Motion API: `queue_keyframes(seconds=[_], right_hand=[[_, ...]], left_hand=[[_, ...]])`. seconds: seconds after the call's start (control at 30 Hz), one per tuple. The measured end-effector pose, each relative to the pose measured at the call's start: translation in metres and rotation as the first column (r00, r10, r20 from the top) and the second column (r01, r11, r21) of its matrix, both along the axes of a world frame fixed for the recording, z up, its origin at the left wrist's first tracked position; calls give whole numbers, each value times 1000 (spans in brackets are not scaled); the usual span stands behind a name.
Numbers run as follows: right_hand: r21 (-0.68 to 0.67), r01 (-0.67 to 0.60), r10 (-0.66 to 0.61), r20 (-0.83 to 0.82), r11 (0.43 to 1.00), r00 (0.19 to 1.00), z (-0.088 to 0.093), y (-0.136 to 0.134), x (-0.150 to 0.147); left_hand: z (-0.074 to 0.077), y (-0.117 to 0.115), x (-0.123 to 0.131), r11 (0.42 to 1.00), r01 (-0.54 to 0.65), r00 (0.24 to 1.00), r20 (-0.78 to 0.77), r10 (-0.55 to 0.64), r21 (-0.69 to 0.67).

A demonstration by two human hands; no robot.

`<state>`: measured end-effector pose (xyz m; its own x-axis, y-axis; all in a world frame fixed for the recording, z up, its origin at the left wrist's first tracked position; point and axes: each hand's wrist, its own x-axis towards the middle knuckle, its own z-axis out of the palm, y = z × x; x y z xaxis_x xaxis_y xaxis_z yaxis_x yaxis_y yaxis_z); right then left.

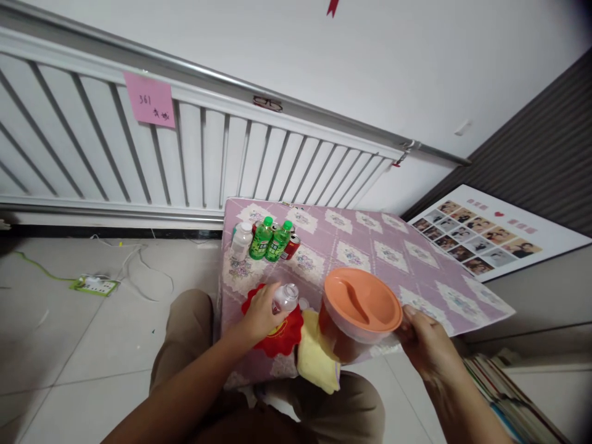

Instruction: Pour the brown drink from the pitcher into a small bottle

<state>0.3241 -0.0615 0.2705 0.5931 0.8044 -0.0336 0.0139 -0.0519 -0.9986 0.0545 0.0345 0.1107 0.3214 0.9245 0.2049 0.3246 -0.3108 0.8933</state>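
My left hand (263, 316) is wrapped around a clear plastic bottle (287, 296) with its uncapped mouth facing up. Under that hand lies a red scalloped mat (292, 336) with a yellow print. To the right, my right hand (423, 336) grips the side of a clear pitcher (333, 336) with an orange lid (363, 296); brownish liquid shows inside. The pitcher is right of the bottle, apart from it. Between them a folded yellow cloth (318, 364) lies at the table's near edge, and a small whitish cap-like piece (303, 303) sits beside the bottle.
Two green bottles (271, 240), a white-capped bottle (241, 242) and a red can (291, 246) stand together on the patterned tablecloth (342, 234). A white radiator (213, 154) runs behind. At right are a photo board (481, 231) and books (504, 394). A power strip (95, 284) lies on the floor.
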Motion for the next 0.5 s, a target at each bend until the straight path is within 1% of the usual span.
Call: queue_keyframes(seconds=[0.1, 0.3, 0.5], right_hand=[[-22, -14, 14, 7, 1000, 1000, -1, 3, -2], [-78, -4, 4, 1, 997, 1000, -1, 8, -6], [-109, -65, 71, 52, 992, 996, -2, 11, -3]], left_hand=[[-1, -1, 1, 1000, -4, 1000, -10, 4, 1], [-4, 2, 3, 1000, 9, 1000, -27, -9, 0], [-7, 4, 3, 1000, 22, 999, -42, -21, 11]])
